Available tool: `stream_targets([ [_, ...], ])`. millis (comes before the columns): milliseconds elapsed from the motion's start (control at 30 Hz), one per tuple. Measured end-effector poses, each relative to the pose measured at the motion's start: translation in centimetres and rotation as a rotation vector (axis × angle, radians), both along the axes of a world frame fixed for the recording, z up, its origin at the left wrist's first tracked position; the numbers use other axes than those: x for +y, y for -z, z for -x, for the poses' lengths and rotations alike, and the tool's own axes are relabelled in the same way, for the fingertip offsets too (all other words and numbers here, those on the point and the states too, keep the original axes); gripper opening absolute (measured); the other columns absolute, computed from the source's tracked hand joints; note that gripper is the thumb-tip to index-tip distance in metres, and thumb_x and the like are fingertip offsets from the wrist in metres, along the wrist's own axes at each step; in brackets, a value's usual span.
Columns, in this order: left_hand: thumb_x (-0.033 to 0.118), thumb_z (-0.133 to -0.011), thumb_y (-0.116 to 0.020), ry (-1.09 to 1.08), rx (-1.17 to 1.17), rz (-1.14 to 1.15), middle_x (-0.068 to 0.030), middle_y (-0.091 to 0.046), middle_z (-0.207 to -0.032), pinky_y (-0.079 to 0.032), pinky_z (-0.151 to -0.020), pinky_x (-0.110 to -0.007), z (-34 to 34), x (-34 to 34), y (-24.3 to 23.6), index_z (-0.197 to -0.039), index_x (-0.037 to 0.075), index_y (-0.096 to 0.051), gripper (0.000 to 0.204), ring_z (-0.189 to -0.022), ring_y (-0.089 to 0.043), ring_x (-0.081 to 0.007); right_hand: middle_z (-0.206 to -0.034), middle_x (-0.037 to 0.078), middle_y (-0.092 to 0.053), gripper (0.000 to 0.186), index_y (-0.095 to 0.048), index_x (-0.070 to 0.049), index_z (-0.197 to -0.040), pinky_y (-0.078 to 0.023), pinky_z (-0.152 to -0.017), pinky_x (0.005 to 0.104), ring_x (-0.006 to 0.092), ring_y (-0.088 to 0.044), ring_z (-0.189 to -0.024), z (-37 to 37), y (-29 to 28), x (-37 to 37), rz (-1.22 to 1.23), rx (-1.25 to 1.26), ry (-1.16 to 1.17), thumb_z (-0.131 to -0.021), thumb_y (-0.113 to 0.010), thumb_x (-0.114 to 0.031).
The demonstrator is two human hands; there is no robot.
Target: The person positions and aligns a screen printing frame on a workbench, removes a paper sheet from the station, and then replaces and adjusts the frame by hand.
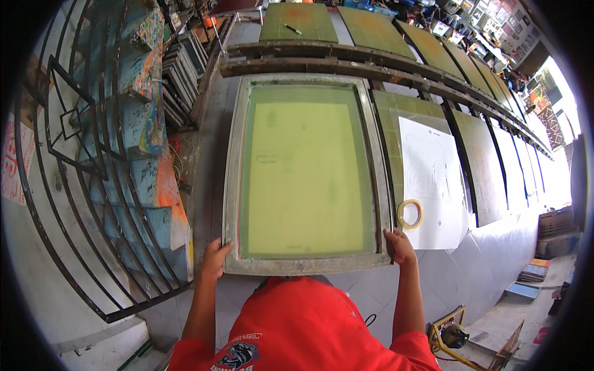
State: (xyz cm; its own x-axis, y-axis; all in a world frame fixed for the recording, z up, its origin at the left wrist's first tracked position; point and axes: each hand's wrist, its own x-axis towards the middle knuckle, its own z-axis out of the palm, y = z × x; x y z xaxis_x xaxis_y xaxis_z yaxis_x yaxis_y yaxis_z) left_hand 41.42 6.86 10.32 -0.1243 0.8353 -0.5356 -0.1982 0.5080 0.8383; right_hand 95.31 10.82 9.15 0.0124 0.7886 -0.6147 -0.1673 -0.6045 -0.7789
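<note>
A screen printing frame (309, 266) with yellow-green mesh lies in front of me, its metal rim stained and worn. My left hand (215, 258) grips its near left corner, the thumb over the rim. On the other side, my right hand (401, 247) closes round the near right corner. Faint darker marks show in the mesh. Whether the frame rests on a board or is held just above one, I cannot tell. To its right, a white paper sheet (433, 185) with a faint outline drawing lies on a green board, and a yellowish tape roll (421, 214) sits on the sheet's left edge.
Dark metal rails (346, 69) run past the frame's far edge, with green boards (473, 161) in rows on both sides. A pen (292, 28) lies on a far board. On the left are a black metal railing (80, 241), paint-splashed steps (133, 179) and stacked frames (180, 80).
</note>
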Motion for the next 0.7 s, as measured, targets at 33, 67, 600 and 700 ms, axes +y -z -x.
stream_targets([
  [33,0.012,-0.087,-0.060,-0.006,-0.008,0.008,-0.0079,-0.064,-0.095,-0.048,-0.070,-0.028,-0.1,0.0,-0.2,-0.109,-0.005,-0.059,0.027,-0.082,-0.060,-0.0135,-0.070,-0.001,-0.056,0.021,-0.055,-0.002,-0.101,-0.036,-0.040,0.0218,0.0049,-0.048,-0.049,-0.2,0.2,0.0,-0.001,0.012,-0.018,-0.094,-0.053,-0.021],
  [67,0.012,-0.088,-0.060,-0.010,-0.018,0.021,-0.0078,-0.064,-0.095,-0.048,-0.070,-0.027,-0.3,0.1,-0.8,-0.109,-0.005,-0.059,0.027,-0.082,-0.060,-0.0134,-0.071,-0.001,-0.056,0.021,-0.055,-0.002,-0.102,-0.037,-0.042,0.0221,0.0056,-0.049,-0.050,-0.4,0.2,-0.2,0.000,0.022,-0.035,-0.094,-0.052,-0.021],
  [600,0.009,-0.086,-0.061,-0.063,-0.049,0.015,-0.0088,-0.065,-0.095,-0.049,-0.069,-0.029,-0.2,-0.1,-0.4,-0.107,-0.005,-0.060,0.025,-0.080,-0.062,-0.0149,-0.085,0.005,-0.061,0.025,-0.055,0.001,-0.108,-0.046,-0.058,0.0261,0.0112,-0.057,-0.066,2.2,-3.5,0.1,0.044,0.008,0.038,-0.092,-0.055,-0.017],
  [700,0.009,-0.086,-0.062,-0.027,-0.018,0.006,-0.0087,-0.065,-0.094,-0.050,-0.068,-0.029,-0.3,0.2,-0.9,-0.105,-0.005,-0.061,0.023,-0.080,-0.062,-0.0146,-0.088,0.006,-0.062,0.026,-0.055,0.003,-0.109,-0.048,-0.062,0.0273,0.0128,-0.059,-0.071,1.9,-3.8,0.0,0.050,0.026,0.032,-0.092,-0.055,-0.016],
])
